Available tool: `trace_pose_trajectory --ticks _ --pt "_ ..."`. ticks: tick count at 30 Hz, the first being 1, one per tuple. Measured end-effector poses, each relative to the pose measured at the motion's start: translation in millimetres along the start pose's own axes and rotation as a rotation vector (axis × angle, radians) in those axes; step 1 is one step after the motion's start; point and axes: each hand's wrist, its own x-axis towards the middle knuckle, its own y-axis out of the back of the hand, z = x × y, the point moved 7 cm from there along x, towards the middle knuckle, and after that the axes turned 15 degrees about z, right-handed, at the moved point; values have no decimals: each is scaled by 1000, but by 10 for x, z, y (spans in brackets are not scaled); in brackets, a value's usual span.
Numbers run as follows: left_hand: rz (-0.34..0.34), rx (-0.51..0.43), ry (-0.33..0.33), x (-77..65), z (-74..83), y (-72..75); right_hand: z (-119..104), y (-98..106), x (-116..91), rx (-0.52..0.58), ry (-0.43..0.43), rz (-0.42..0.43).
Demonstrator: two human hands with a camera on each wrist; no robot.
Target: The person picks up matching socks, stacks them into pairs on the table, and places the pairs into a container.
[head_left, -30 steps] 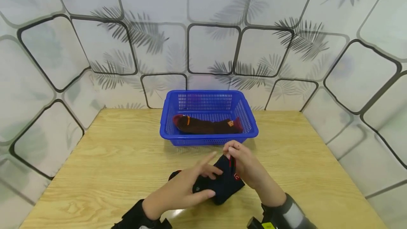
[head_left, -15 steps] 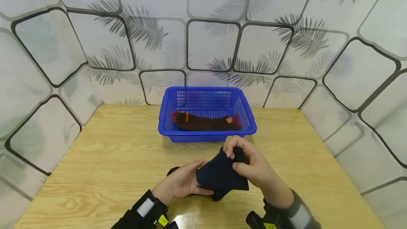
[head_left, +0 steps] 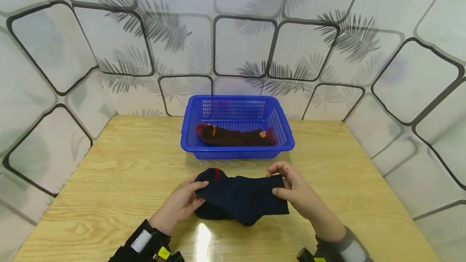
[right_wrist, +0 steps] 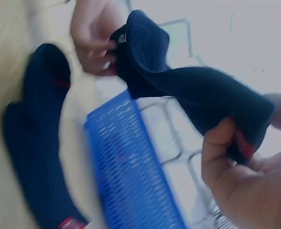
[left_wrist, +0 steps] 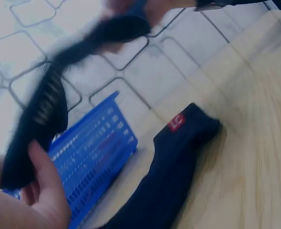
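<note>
A navy sock [head_left: 244,195] is stretched sideways between both hands, raised over the table. My left hand [head_left: 178,205] pinches its toe end, near a red stripe, with the thumb on top. At the cuff end, my right hand [head_left: 300,195] grips it between thumb and fingers; a red patch shows there in the right wrist view. Pale lettering runs along the held sock [left_wrist: 43,107] in the left wrist view. A second navy sock [left_wrist: 174,162] lies flat on the table below, with a red label by its cuff; the held one mostly covers it in the head view.
Behind the hands stands a blue plastic basket [head_left: 236,153] with perforated sides. Inside it lies a dark brown sock pair [head_left: 236,136] with maroon ends. The wooden table [head_left: 127,165] ends at a patterned wall covering [head_left: 244,47] at the back and sides.
The navy sock was lifted by the right hand and is now drawn out sideways. My left hand moved left, from its middle to the toe end, and now pinches it.
</note>
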Motion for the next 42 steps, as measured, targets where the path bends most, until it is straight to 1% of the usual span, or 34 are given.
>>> trace_pose_trajectory --ticks 1,3,4,6,8,12,15,19,20,22,23,25,28,30,32,33,34,35,36,37,38,39,40,42 --pt "38 7 -9 3 19 52 94 29 6 -19 -55 23" --pt "104 51 -29 12 39 139 276 75 23 -50 -152 57" --pt "132 80 -40 16 41 175 365 90 33 -65 -187 70" --pt "165 145 -65 22 36 227 530 106 51 -99 -237 88" --pt "192 203 -89 28 25 264 683 109 62 -139 -266 100" --pt "262 314 -135 47 11 317 895 104 88 -246 -293 129" --pt "306 383 -155 51 1 336 967 90 95 -325 -312 153" --pt "307 449 -174 41 -11 338 1004 74 95 -437 -302 178" --pt "303 477 -184 36 -9 337 1012 70 96 -464 -291 179" --pt "298 552 -227 22 14 333 1017 58 96 -520 -264 171" --pt "295 602 -259 7 36 327 1015 49 95 -545 -248 159" --pt "291 738 -371 -39 104 300 983 29 89 -600 -203 133" --pt "290 987 -608 -166 212 195 864 -32 47 -727 -123 65" --pt "283 1130 -798 -269 254 73 766 -105 -1 -823 -60 -2" --pt "231 1224 -966 -359 243 -84 678 -210 -54 -899 11 -89" --pt "190 1266 -1042 -392 217 -166 647 -270 -82 -919 46 -138" --pt "134 1308 -1103 -412 178 -249 627 -332 -109 -932 81 -188" --pt "73 1360 -1138 -419 124 -323 617 -394 -139 -940 106 -242" --pt "4 1415 -1147 -415 59 -384 621 -453 -169 -944 119 -300" --pt "-67 1478 -1127 -402 -18 -429 631 -508 -198 -941 127 -353" --pt "-138 1535 -1081 -381 -100 -457 682 -555 -231 -944 143 -406" --pt "-198 1590 -1021 -355 -182 -469 709 -596 -262 -940 135 -454" --pt "-250 1641 -945 -329 -259 -465 734 -628 -290 -938 128 -493" --pt "-318 1711 -808 -292 -379 -432 795 -663 -343 -942 96 -554"
